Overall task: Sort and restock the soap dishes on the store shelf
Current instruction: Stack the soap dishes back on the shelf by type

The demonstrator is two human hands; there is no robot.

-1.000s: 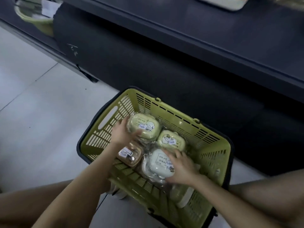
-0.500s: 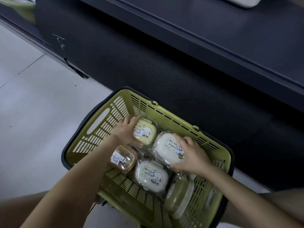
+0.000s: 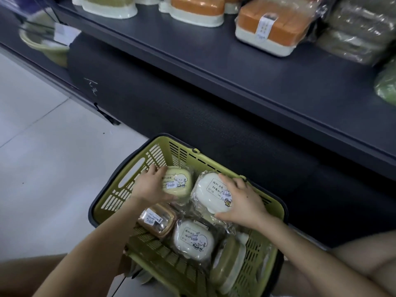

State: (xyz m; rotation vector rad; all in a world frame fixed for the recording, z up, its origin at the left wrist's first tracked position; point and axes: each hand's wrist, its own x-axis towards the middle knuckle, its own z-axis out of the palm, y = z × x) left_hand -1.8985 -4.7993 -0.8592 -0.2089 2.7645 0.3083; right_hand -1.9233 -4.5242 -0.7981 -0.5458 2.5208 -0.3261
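Note:
A green shopping basket [image 3: 137, 168] stands on the floor in front of me with wrapped soap dishes in it. My left hand [image 3: 150, 186] grips a yellow soap dish [image 3: 180, 182] at the basket's far left. My right hand [image 3: 244, 203] grips a white soap dish [image 3: 211, 192] beside it, fingers over its top and thumb under its near edge. Lower in the basket lie a brown clear-lidded dish [image 3: 156, 220], another white dish [image 3: 194, 240] and an olive-green dish [image 3: 227, 262].
A dark store shelf [image 3: 267, 82] runs above and behind the basket. On it stand orange-lidded boxes [image 3: 267, 26], a green-lidded box [image 3: 109, 4] and wrapped olive packs [image 3: 355, 28] at the right. Pale tiled floor [image 3: 42, 157] lies to the left.
The view has tilted up, bringing the stocked shelf into sight. Both hands keep their hold on the yellow and white dishes, which sit slightly higher in the basket than before.

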